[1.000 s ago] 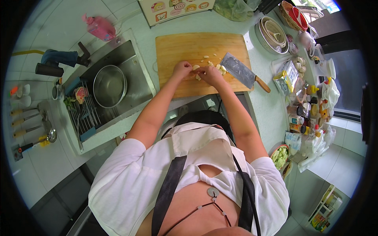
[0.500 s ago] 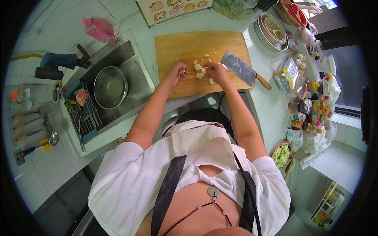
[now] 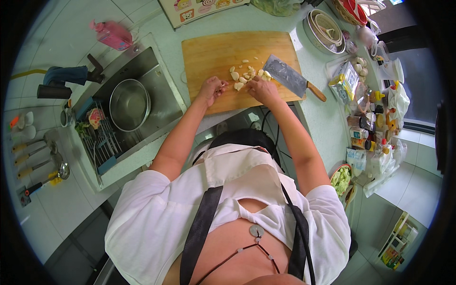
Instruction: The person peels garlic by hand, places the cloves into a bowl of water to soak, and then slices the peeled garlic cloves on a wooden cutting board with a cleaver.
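1. The left hand (image 3: 213, 89) is above the front left part of the board, its fingers curled in and the thumb close to them, a narrow posture; something small and pale shows at the fingertips, but I cannot tell what it is or how firmly it is held.
2. The right hand (image 3: 263, 90) points downward, fingers drawn together at the edge of the garlic pile; the knuckles hide the tips, so I cannot tell whether a clove is gripped.
3. The peeled garlic cloves (image 3: 235, 76) lie loosely between the two hands and just beyond them, some whole, some in small pieces, all on the wooden cutting board (image 3: 213, 47).
4. The cleaver (image 3: 287, 76) lies flat beside the right hand; its broad blade is smeared, and its brown handle reaches past the board's right edge.
5. To the left, a round steel pot (image 3: 128, 105) sits in the sink (image 3: 161, 85); a pink pump bottle (image 3: 113, 35) with a printed label stands behind it.
6. Beyond the board, a white box (image 3: 202, 10) carries a row of cartoon pictures; at right, garlic bulbs (image 3: 361, 66) lie near a yellow-and-white packet (image 3: 346, 80) and labelled jars (image 3: 359, 133); the print on these is too small to make out.
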